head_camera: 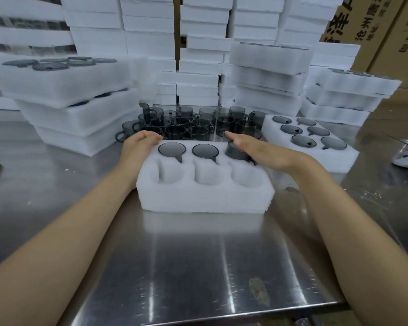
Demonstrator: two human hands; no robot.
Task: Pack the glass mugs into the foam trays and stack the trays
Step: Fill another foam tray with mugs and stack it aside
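Left of the foam tray (205, 196): a stack of filled trays (68, 90), leaning a bit, well apart from it.

Left hand (139, 143) sits on the tray's back-left corner with its fingers curled over the foam edge, gripping it. Looks like it steadies the tray.

The tray's long axis runs left-right across the person. Its back row holds three mugs. First mug (172, 149) and second mug (205, 151) are seated bottom-up, flush with the foam, handles in the slots pointing toward the person. Third mug (236, 152) is in the back-right pocket, standing proud of the foam, not fully down.

Right hand (257, 148) lies flat on that third mug, fingers straight, palm pressing down. The mug is directly under it, so this is the nearer hand. Judgement: the next move is a straight push down until the mug is flush.

The near row's three pockets are empty, so the tray is about half packed.

Behind the tray stands a cluster of loose mugs (186, 124), upright and packed tight, just past both hands' fingertips.

Right of the tray, close to it, lies a second tray (339, 158), all six pockets filled.

The steel table (198, 267) is shiny and probably slippery under foam. Behind the loose mugs are foam stacks (198, 67) and cardboard boxes (375, 27), so the room is tight.
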